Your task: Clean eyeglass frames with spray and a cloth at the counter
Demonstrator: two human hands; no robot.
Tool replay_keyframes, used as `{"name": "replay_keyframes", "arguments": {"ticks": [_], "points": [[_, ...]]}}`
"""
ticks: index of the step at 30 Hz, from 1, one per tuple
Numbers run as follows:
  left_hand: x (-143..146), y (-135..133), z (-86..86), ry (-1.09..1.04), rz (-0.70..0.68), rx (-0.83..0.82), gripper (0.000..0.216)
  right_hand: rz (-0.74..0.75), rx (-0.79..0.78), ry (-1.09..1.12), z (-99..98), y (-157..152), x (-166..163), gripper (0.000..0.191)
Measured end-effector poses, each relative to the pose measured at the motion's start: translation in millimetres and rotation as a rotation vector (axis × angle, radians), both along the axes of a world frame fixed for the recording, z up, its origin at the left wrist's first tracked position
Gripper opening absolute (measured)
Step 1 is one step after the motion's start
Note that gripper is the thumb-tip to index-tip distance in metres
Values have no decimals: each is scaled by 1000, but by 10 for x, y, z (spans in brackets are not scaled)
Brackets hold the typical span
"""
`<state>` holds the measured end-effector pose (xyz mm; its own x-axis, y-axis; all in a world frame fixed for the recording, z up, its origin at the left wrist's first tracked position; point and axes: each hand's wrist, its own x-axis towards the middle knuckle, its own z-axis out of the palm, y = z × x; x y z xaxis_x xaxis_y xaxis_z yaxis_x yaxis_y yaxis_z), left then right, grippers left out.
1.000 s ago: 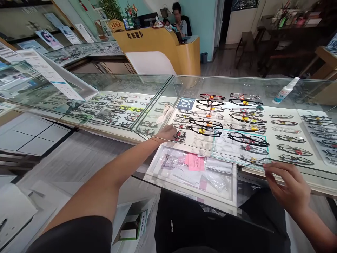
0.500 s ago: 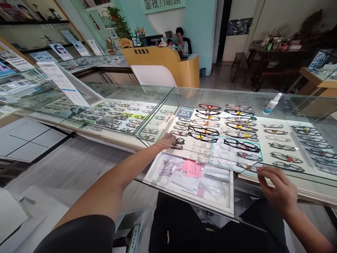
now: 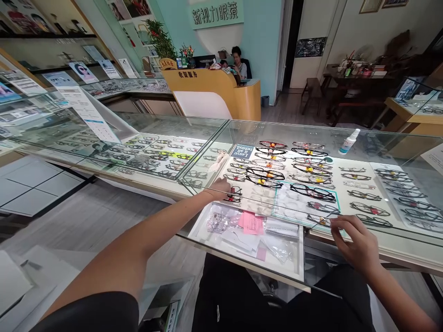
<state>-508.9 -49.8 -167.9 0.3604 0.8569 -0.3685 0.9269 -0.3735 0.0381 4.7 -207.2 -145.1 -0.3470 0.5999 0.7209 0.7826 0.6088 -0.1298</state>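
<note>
The wall sign [image 3: 217, 14] reads "新视力眼镜", the yellow counter [image 3: 207, 83] "收银服务", and a blue card [image 3: 242, 151] "Leave it all behind."

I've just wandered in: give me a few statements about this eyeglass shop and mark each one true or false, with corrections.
1. The left hand is beside a few small glasses. True.
2. The spray bottle stands in the drawer. False: the spray bottle stands on the glass showcase.
3. Pink paper lies in the open drawer. True.
4. The right hand is touching the left hand. False: the right hand is well apart, at the showcase's near edge.
</note>
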Motion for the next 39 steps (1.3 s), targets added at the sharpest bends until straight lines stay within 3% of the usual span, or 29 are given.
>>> {"name": "replay_keyframes", "arguments": {"ticks": [4, 13, 23, 29, 34, 39], "points": [[118, -184, 113, 23, -5, -23, 14, 6, -52, 38, 34, 8, -7, 16], [434, -788, 464, -125, -157, -142, 9, -4, -378, 101, 283, 26, 14, 12], [823, -1114, 817, -217, -256, -226, 4, 22, -579, 72, 443, 128, 75, 10], [988, -1235, 1058, -280, -302, -231, 5, 101, -567, 50, 487, 220, 104, 11], [1057, -1277, 1465, -374, -361, -260, 3, 119, -577, 47, 483, 246, 118, 12], [913, -1048, 2002, -370, -334, -108, 5, 114, -577, 54, 473, 246, 116, 10]]}}
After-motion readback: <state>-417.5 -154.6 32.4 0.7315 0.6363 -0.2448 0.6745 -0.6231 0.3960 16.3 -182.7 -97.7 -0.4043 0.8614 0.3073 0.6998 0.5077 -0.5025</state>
